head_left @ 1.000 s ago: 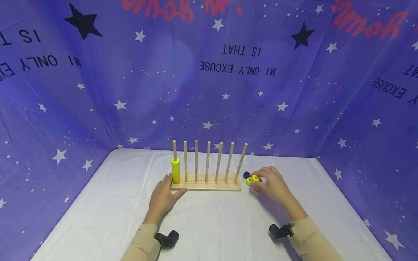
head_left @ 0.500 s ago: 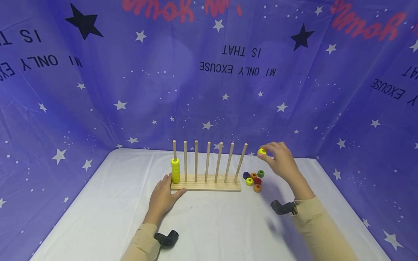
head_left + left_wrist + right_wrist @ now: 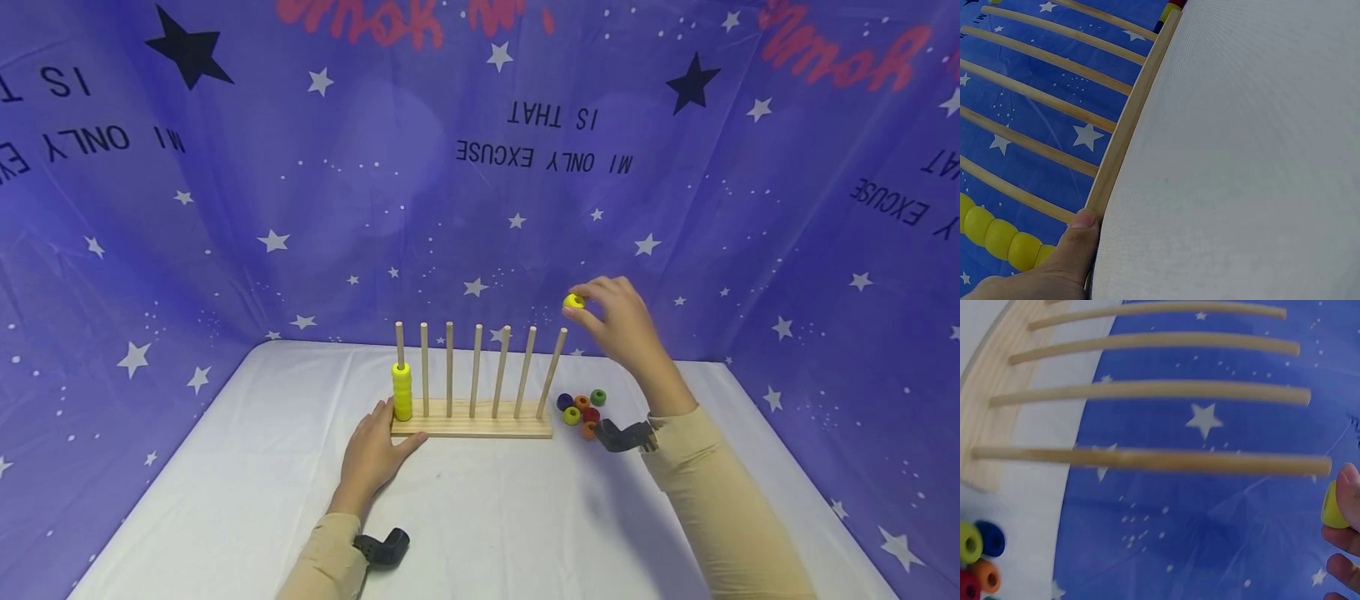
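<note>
A wooden peg stand (image 3: 472, 429) with a row of several upright pegs stands on the table. Yellow beads (image 3: 402, 392) are stacked on its leftmost peg. My left hand (image 3: 372, 450) holds the left end of the stand's base, the thumb along the front edge. In the left wrist view that thumb (image 3: 1079, 244) presses on the base's edge beside the yellow stack. High at the stand's right, my right hand (image 3: 618, 321) pinches a yellow bead (image 3: 573, 301) between thumb and fingers. The right wrist view shows this bead (image 3: 1333, 509) just past the tip of the rightmost peg (image 3: 1241, 464).
Several loose beads lie on the white tablecloth (image 3: 480, 517) right of the stand, among them a blue bead (image 3: 565, 402), a green bead (image 3: 597, 397) and a red bead (image 3: 590, 415). A purple star-print cloth (image 3: 480, 208) rises behind and at both sides.
My right hand has lifted the yellow bead from the loose group, then carried it up and leftward to above the rightmost peg's height. The left hand stays at the base.
</note>
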The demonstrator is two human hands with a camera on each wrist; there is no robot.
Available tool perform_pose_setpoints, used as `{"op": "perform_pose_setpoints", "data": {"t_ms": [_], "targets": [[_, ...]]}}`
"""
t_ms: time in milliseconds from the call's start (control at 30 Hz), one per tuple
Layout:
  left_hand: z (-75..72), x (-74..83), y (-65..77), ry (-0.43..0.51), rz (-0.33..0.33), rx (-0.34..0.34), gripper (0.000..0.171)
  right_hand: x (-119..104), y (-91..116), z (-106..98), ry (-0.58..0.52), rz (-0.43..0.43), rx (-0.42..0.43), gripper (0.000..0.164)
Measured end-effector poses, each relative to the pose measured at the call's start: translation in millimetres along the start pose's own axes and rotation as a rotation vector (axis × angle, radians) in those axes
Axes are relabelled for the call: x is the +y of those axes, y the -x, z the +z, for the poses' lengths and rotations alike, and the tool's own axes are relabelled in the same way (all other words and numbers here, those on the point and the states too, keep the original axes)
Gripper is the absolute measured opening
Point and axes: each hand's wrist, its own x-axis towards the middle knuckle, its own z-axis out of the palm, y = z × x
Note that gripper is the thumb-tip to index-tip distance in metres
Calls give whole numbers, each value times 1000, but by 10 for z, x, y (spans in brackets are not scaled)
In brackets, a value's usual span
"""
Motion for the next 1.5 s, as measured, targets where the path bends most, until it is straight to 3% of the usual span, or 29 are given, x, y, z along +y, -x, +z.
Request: {"op": "perform_pose_setpoints", "data": {"t_ms": [367,1033,1500], "targets": [[9,-23,-7,3,10,0,96,-438,-247,110,-35,-89,-2,35],[-17,1,8,14,3,0,93,-1518,-489,658,-30,-305,-110,38],[3,-34,-7,5,35,14,92,-1769,-533,887,-17,-318,-154,35]]}}
